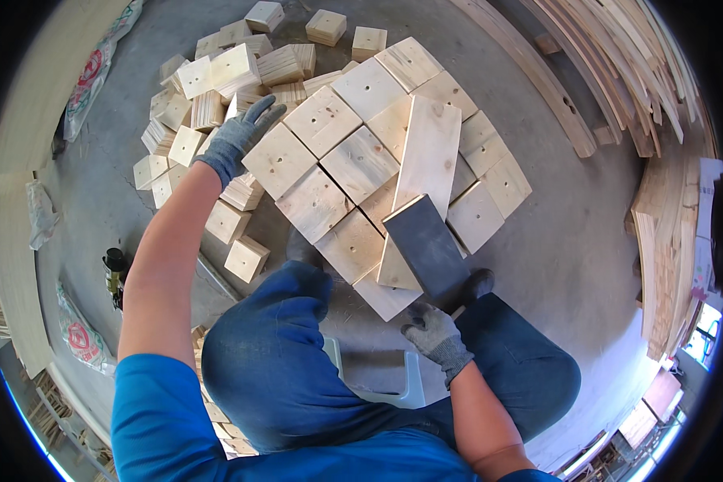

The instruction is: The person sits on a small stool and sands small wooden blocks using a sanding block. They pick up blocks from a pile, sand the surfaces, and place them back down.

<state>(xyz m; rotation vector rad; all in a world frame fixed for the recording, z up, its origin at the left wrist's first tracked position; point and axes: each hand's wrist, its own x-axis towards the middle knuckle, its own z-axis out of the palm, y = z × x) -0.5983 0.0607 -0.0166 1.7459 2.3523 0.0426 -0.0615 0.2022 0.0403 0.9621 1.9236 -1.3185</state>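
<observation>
My left hand, in a grey glove, has its fingers stretched out beside the left corner of a group of square wooden blocks. Most of these blocks have a small hole in the top face and sit tightly side by side. A pale plank lies across them, and a dark grey-faced board rests slanted over its lower end. Just below that board is my gloved right hand, fingers loosely bent and apart, with nothing seen in them. Whether it touches the board's end is unclear.
Loose wooden blocks are heaped at the far left on the grey floor. Long boards lie at the far right, with more stacked wood below. A pale plastic stool shows between my legs. A dark tool stands at left.
</observation>
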